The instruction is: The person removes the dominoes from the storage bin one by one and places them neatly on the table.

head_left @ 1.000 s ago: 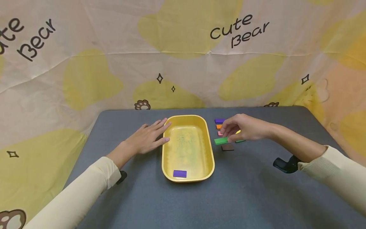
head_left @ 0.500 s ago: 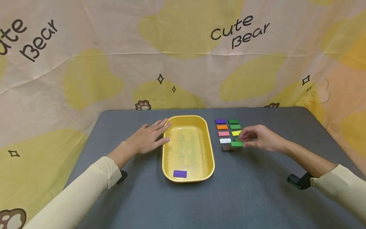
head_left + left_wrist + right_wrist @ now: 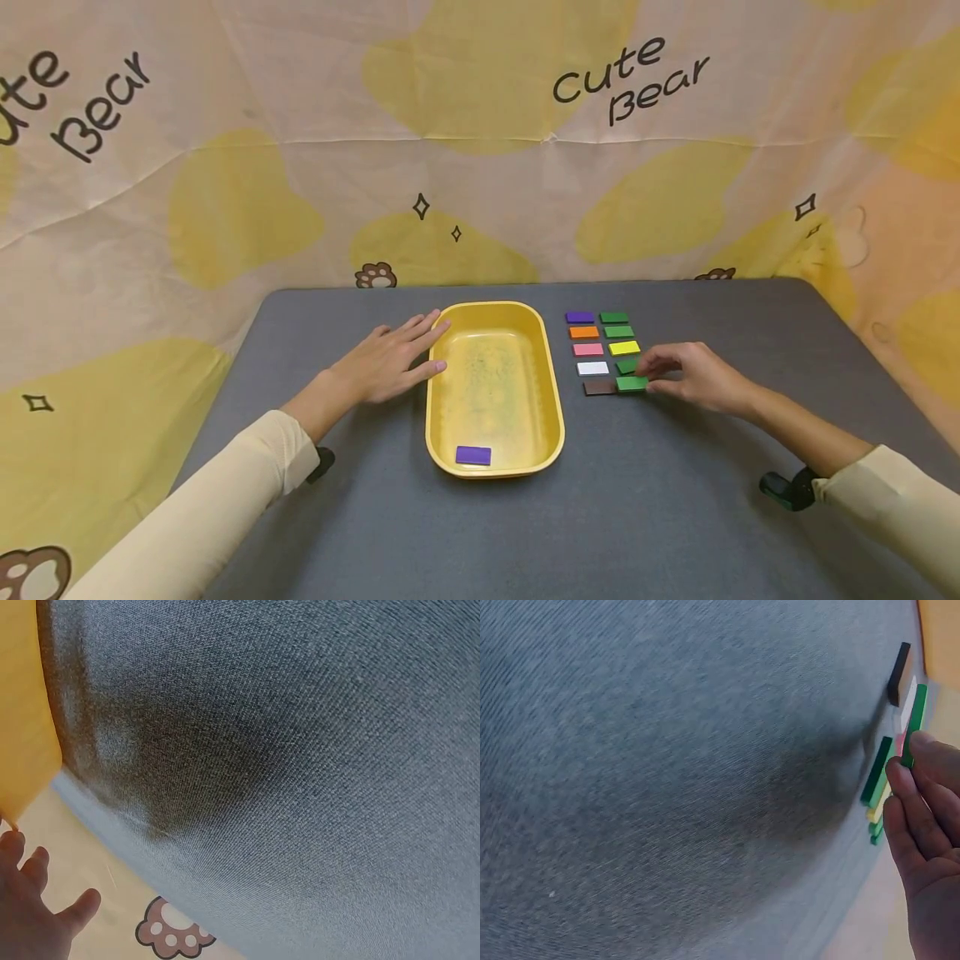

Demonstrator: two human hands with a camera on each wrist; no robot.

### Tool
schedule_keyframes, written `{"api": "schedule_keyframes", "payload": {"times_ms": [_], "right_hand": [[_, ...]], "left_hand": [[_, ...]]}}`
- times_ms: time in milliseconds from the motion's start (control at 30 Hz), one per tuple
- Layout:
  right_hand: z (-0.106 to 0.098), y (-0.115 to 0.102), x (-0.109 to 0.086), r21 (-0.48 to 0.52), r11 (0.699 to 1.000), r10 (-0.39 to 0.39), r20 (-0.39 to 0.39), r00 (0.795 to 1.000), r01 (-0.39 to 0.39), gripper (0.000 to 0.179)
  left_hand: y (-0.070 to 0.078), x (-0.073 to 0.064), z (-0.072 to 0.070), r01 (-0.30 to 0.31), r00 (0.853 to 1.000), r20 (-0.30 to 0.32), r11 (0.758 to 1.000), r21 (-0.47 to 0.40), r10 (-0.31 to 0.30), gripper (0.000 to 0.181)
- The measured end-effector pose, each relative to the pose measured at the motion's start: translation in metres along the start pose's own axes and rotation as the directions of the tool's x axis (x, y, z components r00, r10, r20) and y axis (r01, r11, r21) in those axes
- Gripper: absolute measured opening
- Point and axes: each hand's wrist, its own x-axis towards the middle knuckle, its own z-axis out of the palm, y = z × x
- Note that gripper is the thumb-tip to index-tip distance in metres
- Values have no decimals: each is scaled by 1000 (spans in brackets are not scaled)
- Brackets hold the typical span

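My right hand (image 3: 697, 377) pinches the end of a bright green domino-like block (image 3: 630, 384) between thumb and fingers. In the right wrist view this green block (image 3: 918, 712) tilts up from the fingertips. In the head view it lines up beside a dark brown block (image 3: 597, 388), just in front of a darker green block (image 3: 627, 366). My left hand (image 3: 382, 362) lies with fingers spread at the left rim of a yellow tray (image 3: 553, 392). One purple block (image 3: 473, 456) lies inside the tray, near its front end.
Two columns of flat blocks lie right of the tray on the grey table (image 3: 480, 533): purple (image 3: 580, 317), orange (image 3: 584, 332), pink (image 3: 588, 349) and white (image 3: 592, 368) on the left, greens (image 3: 614, 317) and yellow (image 3: 624, 347) on the right. A patterned cloth (image 3: 480, 167) hangs behind.
My right hand has carried the green block rightward from over the left column, then down towards the spot beside the brown block. The white block is uncovered. My left hand has stayed at the tray.
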Motion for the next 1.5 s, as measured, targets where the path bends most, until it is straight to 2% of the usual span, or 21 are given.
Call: {"api": "schedule_keyframes", "payload": {"times_ms": [167, 467, 1000, 1267, 1500], "right_hand": [[0, 8, -4, -20, 1000, -3, -28, 1000, 3, 25], [0, 15, -5, -56, 998, 3, -13, 1000, -4, 24], [2, 14, -3, -46, 999, 4, -5, 1000, -4, 24], [-14, -2, 7, -13, 1000, -7, -21, 1000, 7, 27], [-24, -29, 32, 73, 997, -7, -2, 1000, 7, 30]], "left_hand": [[1, 0, 0, -5, 1000, -2, 1000, 6, 5, 74], [2, -1, -2, -1, 1000, 3, 1000, 0, 1, 72], [2, -1, -2, -4, 1000, -3, 1000, -6, 4, 72], [1, -2, -2, -3, 1000, -6, 1000, -3, 3, 72], [2, -2, -2, -5, 1000, -5, 1000, -5, 4, 72]]}}
